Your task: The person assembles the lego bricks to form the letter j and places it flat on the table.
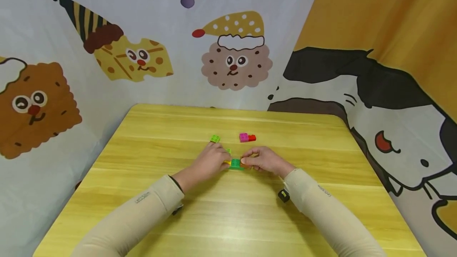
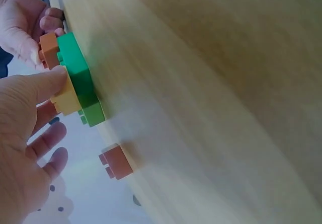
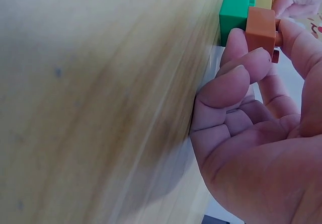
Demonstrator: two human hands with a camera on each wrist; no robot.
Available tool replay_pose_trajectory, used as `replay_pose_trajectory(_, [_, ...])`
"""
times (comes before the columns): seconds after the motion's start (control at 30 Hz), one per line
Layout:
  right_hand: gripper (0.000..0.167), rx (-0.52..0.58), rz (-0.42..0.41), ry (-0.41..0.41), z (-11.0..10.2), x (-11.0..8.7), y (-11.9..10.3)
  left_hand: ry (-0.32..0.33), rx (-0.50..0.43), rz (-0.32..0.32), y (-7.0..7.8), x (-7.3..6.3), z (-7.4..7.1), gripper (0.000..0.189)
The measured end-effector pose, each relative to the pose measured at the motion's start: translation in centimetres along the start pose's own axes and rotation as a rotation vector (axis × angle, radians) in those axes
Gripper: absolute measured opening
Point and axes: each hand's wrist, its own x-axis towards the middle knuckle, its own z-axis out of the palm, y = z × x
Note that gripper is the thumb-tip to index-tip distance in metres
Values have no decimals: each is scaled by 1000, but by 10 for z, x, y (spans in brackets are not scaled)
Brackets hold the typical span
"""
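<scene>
Near the middle of the table, a long green brick lies flat with smaller toy bricks fixed along it. My left hand pinches the yellow brick on its left part, the thumb pressed against the near side. Beside that, a lighter green brick shows at the left end. My right hand grips an orange-brown brick at the green brick's right end, thumb on its studs. In the right wrist view this brick sits against the green brick's studded side; whether it is fully seated I cannot tell.
Behind my left hand stands a separate lime-green brick. A magenta brick and a red brick lie side by side farther back. A reddish-brown brick stands apart on the wooden table. Patterned cloth hangs behind.
</scene>
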Motion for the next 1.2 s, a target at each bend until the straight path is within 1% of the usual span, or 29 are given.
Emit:
replay_pose_trajectory(0.2, [39,-15,7,-1,-1,0,0,5,24,11,1,2,-2,15])
replay_pose_trajectory(0.4, [38,-9,13,7,0,1,2,18,44,22,0,0,-2,15])
replay_pose_trajectory(0.53, [40,-14,6,-1,-1,1,3,16,47,20,1,-1,-2,15])
replay_pose_trajectory(0.67, [43,-44,-5,-10,-4,0,2,14,55,17,1,-1,-2,16])
replay_pose_trajectory(0.77, [44,-114,-34,15,-8,-1,-1,9,72,16,2,-1,-3,17])
replay_pose_trajectory(0.87, [41,-203,-72,95,-14,3,-7,4,87,12,3,0,-3,18])
replay_pose_trajectory(1.07, [27,-484,-170,301,-22,22,-15,0,93,3,2,0,-3,19])
replay_pose_trajectory(1.13, [27,-579,-202,340,-24,30,-17,-1,91,1,3,0,-3,18])
replay_pose_trajectory(1.2, [26,-651,-227,362,-24,37,-19,2,89,6,3,-1,-4,18])
